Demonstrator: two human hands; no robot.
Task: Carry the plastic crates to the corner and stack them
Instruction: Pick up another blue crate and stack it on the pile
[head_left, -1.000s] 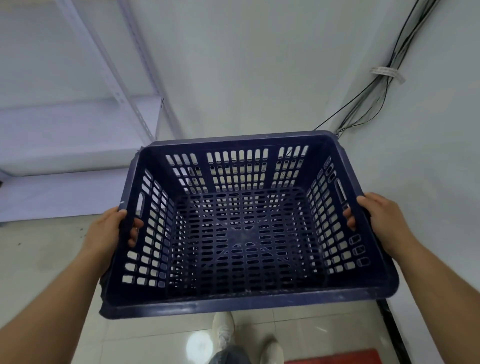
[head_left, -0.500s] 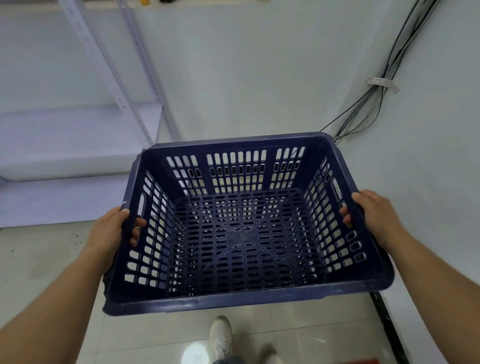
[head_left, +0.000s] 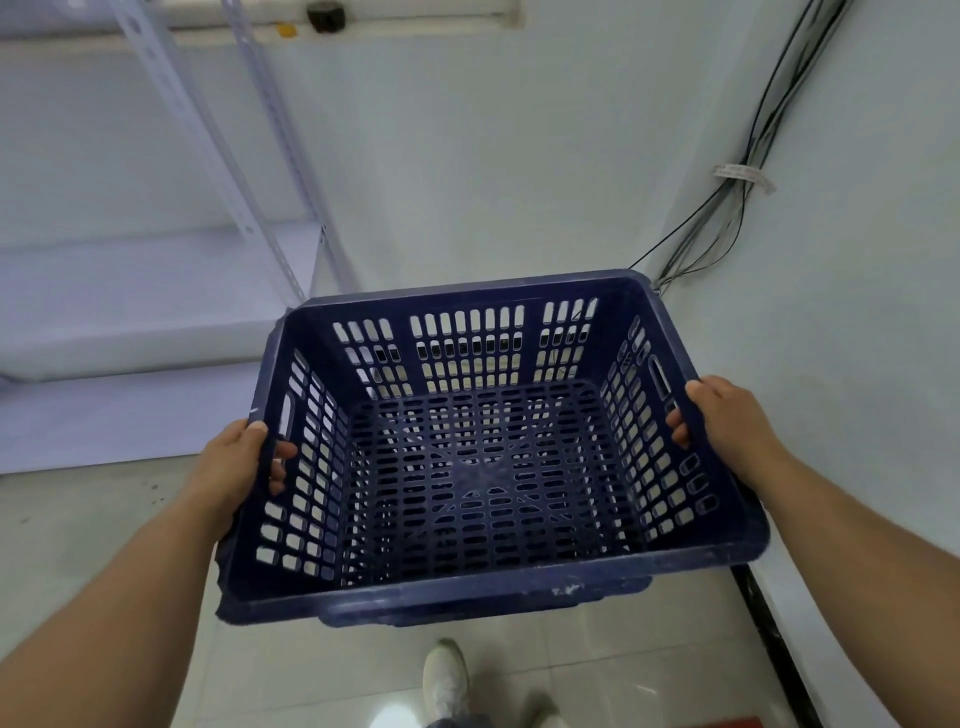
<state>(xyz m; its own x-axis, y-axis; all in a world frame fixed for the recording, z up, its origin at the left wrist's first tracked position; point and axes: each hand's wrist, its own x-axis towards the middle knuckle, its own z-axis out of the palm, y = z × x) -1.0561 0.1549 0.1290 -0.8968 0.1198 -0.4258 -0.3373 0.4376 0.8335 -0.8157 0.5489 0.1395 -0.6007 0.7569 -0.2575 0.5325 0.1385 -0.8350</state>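
One item in transit, with its surroundings listed left to right. Far left: a white metal shelving unit (head_left: 156, 291) with perforated uprights, standing against the far wall. Below it: a pale glossy tiled floor (head_left: 93, 545). Left hand (head_left: 236, 467): clamped on the crate's left rim, thumb over the top edge, fingertips curled in through the side lattice. Centre: a dark blue perforated plastic crate (head_left: 467, 590), rectangular and open-topped, with slotted walls and base and nothing inside. It is held clear of the floor between shelving and right wall, roughly level, its far edge toward the room's corner. Below its near edge: a white shoe (head_left: 447, 680) on the tiles. Right hand (head_left: 727, 415): gripping the right rim the same way, thumb on top, fingers hooked through the wall. Far right: a bundle of black cables (head_left: 753, 208) running down the white wall toward the corner, tied with a pale band. No second crate is visible, so stacking has probably not begun. Handling, as judged: light, being empty and mostly holes; stiff enough to keep its shape under a two-sided hold; smooth moulded plastic, not fragile, though slippery if held by flat palms alone. Best purchase is the rolled rim or the long handle slot (head_left: 287, 415) in each side wall; both hands sit just nearer than those slots.
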